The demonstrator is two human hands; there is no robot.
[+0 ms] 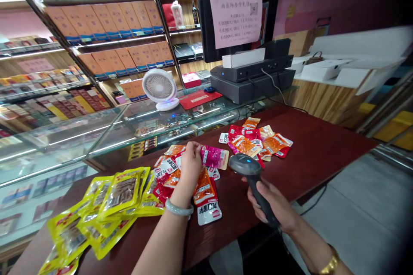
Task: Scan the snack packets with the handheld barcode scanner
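My left hand (192,160) is closed on the end of a purple snack packet (214,157), which it holds over a mixed pile of orange, red and white snack packets (206,187). In my right hand (269,202) is a dark barcode scanner (247,166), gripped by its handle. The scanner's head points left toward the purple packet, with a small blue light on top. Behind the scanner lies a second pile of orange and red packets (254,139). Several yellow-edged snack bags (109,202) overlap to the left of my left hand.
All the packets lie on a dark red-brown table (309,150). A glass display counter (129,124) runs along its far side, bearing a white fan (160,88) and a red mat (200,99). A cash register (251,79) stands behind; stocked shelves (106,19) line the wall.
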